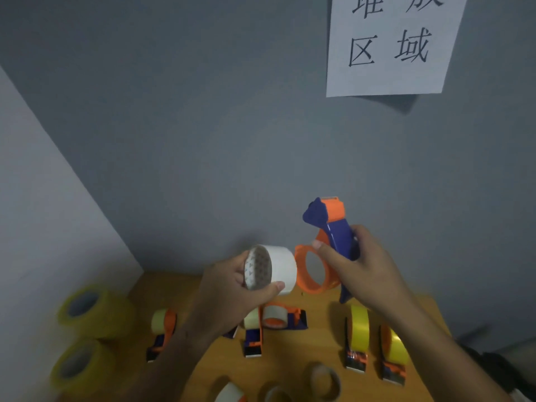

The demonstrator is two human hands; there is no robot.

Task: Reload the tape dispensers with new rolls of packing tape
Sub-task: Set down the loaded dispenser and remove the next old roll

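Observation:
My left hand [232,288] holds a white roll of packing tape [280,268] up in the air, core opening facing left. My right hand [356,268] grips a blue and orange tape dispenser [333,227] by its blue handle, cutter end pointing up. The dispenser's empty orange hub ring [309,285] sits just right of the white roll, almost touching it. Both are held above the wooden table [316,343].
Several loaded dispensers lie on the table: two with yellow tape [358,326] [396,346] at right, others with pale tape [164,323] [272,317] in the middle. Two large yellow rolls [92,311] [78,369] stack at left. Empty cardboard cores [323,380] lie near the front. A grey wall with a paper sign [391,44] stands behind.

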